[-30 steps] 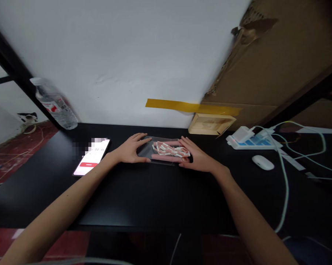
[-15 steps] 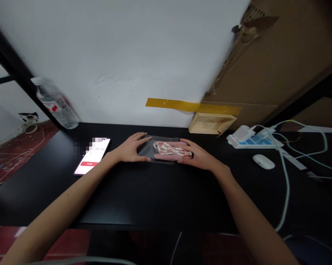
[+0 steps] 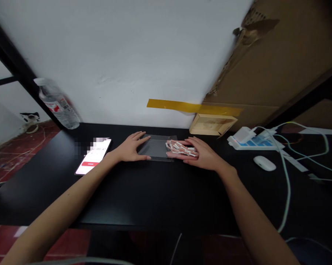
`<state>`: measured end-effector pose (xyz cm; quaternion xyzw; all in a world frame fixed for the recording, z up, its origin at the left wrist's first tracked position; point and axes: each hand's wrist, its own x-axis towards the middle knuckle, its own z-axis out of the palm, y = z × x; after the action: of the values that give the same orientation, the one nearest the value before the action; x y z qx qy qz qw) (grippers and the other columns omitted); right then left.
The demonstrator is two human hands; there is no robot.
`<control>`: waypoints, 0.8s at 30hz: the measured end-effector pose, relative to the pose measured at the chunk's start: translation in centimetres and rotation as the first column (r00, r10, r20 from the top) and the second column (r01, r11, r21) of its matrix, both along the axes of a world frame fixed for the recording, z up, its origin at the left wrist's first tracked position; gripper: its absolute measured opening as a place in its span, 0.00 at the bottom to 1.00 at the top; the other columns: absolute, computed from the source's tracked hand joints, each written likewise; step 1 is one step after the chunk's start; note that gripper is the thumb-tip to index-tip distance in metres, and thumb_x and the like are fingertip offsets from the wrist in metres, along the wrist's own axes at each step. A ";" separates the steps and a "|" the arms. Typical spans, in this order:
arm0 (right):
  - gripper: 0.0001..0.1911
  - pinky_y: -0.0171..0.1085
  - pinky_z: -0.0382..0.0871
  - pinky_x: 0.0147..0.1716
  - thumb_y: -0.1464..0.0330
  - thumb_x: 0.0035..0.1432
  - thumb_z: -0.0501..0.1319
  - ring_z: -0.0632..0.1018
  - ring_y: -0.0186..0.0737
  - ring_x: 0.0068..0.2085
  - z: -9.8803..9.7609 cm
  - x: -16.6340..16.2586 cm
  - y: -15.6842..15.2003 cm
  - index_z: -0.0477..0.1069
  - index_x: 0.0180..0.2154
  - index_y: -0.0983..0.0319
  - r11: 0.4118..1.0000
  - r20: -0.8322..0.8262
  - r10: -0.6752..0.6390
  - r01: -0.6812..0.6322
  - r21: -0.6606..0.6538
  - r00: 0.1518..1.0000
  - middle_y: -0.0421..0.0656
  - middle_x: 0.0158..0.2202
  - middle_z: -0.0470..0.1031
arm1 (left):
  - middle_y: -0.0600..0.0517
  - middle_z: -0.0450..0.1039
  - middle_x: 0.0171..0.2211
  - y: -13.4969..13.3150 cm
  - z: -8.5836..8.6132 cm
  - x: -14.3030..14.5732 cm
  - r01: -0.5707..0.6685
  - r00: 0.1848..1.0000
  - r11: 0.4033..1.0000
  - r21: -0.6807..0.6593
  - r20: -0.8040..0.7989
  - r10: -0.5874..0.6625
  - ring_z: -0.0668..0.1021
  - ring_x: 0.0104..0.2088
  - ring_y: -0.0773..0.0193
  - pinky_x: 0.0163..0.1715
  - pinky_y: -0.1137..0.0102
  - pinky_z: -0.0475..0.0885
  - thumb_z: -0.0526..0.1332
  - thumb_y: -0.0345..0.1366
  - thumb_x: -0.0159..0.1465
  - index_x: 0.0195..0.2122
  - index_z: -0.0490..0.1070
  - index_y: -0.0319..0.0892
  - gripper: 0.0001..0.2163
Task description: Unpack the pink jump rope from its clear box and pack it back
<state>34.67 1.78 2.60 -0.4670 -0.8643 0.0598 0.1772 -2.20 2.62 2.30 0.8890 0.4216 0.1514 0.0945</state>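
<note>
A white wall (image 3: 121, 66) rose behind a black desk (image 3: 154, 198). A bottle (image 3: 57, 106) stood at the desk's back left corner. The left hand (image 3: 129, 148), thumb and fingers wide, held the left end of a clear sleeve (image 3: 154, 149) on the desk. The right hand (image 3: 206, 152), curved, grasped a pink tray (image 3: 177, 156), its left end within the sleeve's right end. Small pink-and-white sticks (image 3: 182, 148) lay heaped in the tray.

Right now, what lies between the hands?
The head view shows a clear rectangular plastic sleeve by the left hand, then, overlapping it, a pink tray of pink-white sticks by the right hand.
</note>
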 end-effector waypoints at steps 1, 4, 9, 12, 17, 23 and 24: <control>0.43 0.62 0.58 0.64 0.57 0.47 0.72 0.64 0.65 0.66 -0.3 -0.7 -0.1 0.64 0.64 0.58 1.000 0.014 -0.010 0.009 0.028 1.000 0.52 0.65 0.67 | 0.38 0.47 0.72 0.0 0.0 0.0 -0.002 1.000 1.000 0.005 -0.016 0.002 0.52 0.71 0.39 0.67 0.44 0.49 0.60 0.68 0.58 0.71 0.54 0.44 0.47; 0.42 0.63 0.51 0.67 0.57 0.52 0.69 0.60 0.63 0.69 -1.3 -2.2 -0.3 0.60 0.66 0.57 0.996 0.065 0.024 -0.030 0.086 0.998 0.51 0.68 0.62 | 0.38 0.46 0.72 -0.3 0.2 0.2 0.014 0.998 0.999 0.043 -0.060 -0.012 0.50 0.71 0.40 0.67 0.42 0.42 0.58 0.67 0.60 0.71 0.52 0.43 0.46; 0.43 0.61 0.55 0.66 0.56 0.54 0.67 0.63 0.63 0.68 -1.8 -2.9 0.1 0.57 0.68 0.58 0.997 0.078 0.036 -0.041 0.061 0.996 0.51 0.68 0.62 | 0.39 0.49 0.71 -0.9 0.5 0.9 0.111 0.984 0.989 0.095 -0.148 -0.096 0.53 0.71 0.47 0.69 0.50 0.43 0.52 0.62 0.68 0.71 0.53 0.40 0.38; 0.43 0.61 0.60 0.63 0.50 0.54 0.67 0.68 0.66 0.63 -1.6 -2.8 0.4 0.60 0.67 0.55 0.998 0.069 -0.006 0.002 0.055 0.998 0.50 0.64 0.68 | 0.40 0.49 0.71 -1.2 0.3 1.4 0.098 0.979 0.988 0.118 -0.191 -0.074 0.52 0.72 0.48 0.69 0.53 0.45 0.48 0.58 0.71 0.71 0.53 0.40 0.34; 0.35 0.58 0.68 0.54 0.46 0.60 0.60 0.74 0.62 0.55 -1.0 -2.2 0.6 0.65 0.63 0.54 0.997 0.128 -0.072 0.066 0.047 0.989 0.51 0.57 0.72 | 0.41 0.51 0.71 -0.6 -0.8 1.0 -0.037 0.966 0.977 0.209 -0.242 0.089 0.54 0.71 0.47 0.68 0.51 0.48 0.43 0.50 0.75 0.71 0.52 0.41 0.28; 0.34 0.55 0.69 0.53 0.48 0.59 0.62 0.74 0.59 0.55 -0.1 -0.6 0.6 0.67 0.62 0.57 0.995 0.130 -0.093 0.098 -0.031 0.987 0.52 0.58 0.72 | 0.38 0.54 0.70 1.9 -1.6 0.9 -0.267 0.920 0.929 0.257 -0.218 0.324 0.57 0.69 0.41 0.65 0.45 0.52 0.43 0.43 0.75 0.69 0.56 0.37 0.25; 0.34 0.55 0.70 0.53 0.49 0.58 0.64 0.74 0.59 0.55 0.0 -0.5 0.5 0.68 0.61 0.56 0.996 0.112 -0.079 0.083 -0.037 0.991 0.51 0.58 0.72 | 0.38 0.55 0.70 2.5 -1.6 1.2 -0.267 0.923 0.930 0.253 -0.209 0.322 0.57 0.69 0.41 0.65 0.46 0.53 0.44 0.43 0.75 0.69 0.57 0.38 0.25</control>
<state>34.21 2.29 2.60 -0.5079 -0.8516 0.0446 0.1215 -1.01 5.07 0.66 0.8318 0.5402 0.0976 -0.0818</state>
